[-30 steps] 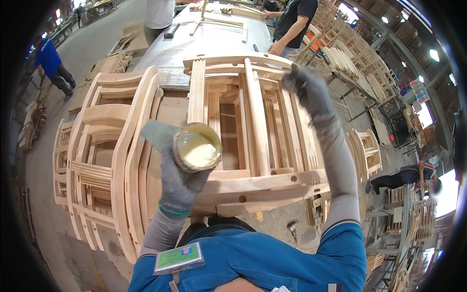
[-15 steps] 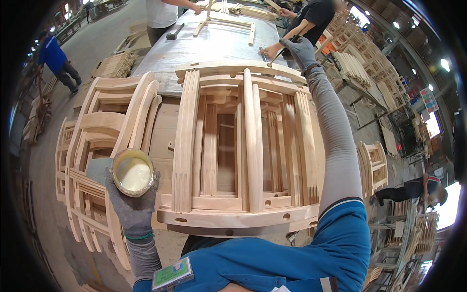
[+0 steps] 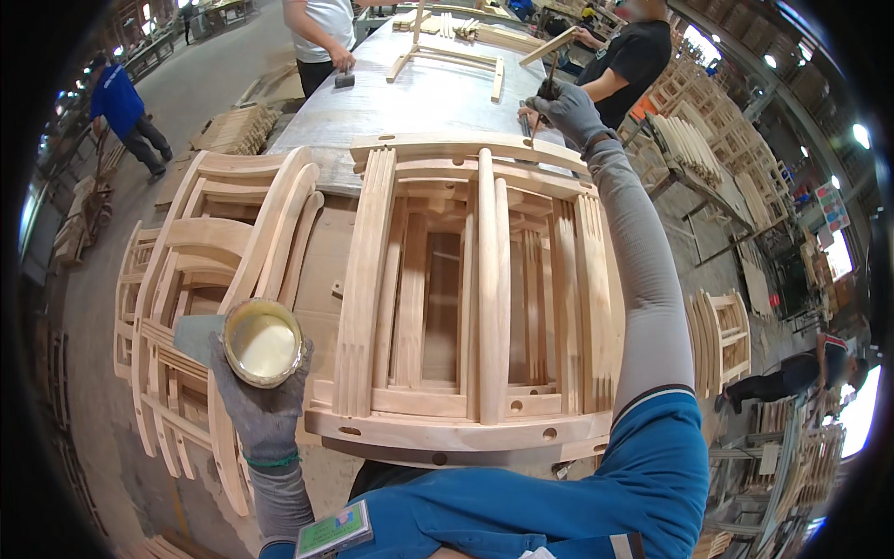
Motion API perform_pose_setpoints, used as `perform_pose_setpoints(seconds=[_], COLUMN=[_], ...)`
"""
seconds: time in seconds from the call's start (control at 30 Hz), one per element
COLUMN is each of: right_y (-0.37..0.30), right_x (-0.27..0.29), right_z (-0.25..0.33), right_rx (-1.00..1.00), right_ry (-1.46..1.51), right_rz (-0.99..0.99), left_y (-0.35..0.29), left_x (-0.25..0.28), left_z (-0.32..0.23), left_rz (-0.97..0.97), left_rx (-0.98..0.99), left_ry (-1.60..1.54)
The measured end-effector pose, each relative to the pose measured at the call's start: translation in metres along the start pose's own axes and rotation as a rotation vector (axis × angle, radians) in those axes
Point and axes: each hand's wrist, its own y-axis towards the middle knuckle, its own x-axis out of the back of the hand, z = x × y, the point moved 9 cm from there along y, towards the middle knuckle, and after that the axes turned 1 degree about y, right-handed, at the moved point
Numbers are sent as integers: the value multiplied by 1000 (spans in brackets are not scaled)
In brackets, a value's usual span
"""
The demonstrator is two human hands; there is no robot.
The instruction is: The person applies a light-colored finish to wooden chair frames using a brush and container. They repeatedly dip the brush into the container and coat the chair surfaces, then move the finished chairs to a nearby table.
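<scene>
Holding pot (image 3: 232, 347), wearing printed badge (image 3: 333, 531)

Blue shirt (image 3: 559, 494), grey arm sleeves (image 3: 650, 289), 2 grey-gloved hands (image 3: 264, 405), green wristband (image 3: 272, 462), badge (image 3: 333, 531)

The left forearm (image 3: 280, 494) is pointing forward, the gloved left grip (image 3: 265, 410) holding a curl well short of the near edge of the table (image 3: 438, 98), while the right arm (image 3: 649, 270) is reaching nearly straight ahead, the gloved right grip (image 3: 573, 112) hovering with bent fingers by its right edge.
</scene>
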Motion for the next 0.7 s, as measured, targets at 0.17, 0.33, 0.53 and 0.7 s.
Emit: perform_pose_setpoints(seconds=[0.17,0.33,0.53,0.7], right_y=[-2,-1,-50,-120], right_x=[-17,11,32,16], right_z=[-5,-34,12,193], right_rx=[-131,-123,-27,-51], right_ry=[187,146,510,973], right_rz=[80,-52,-100,23], left_y=[-3,7,24,32], left_x=[1,-2,-25,-34], left_z=[2,5,-1,-21], left_rz=[-73,20,222,335], left_rx=[130,182,174,145], left_ry=[-190,-192,-215,-153])
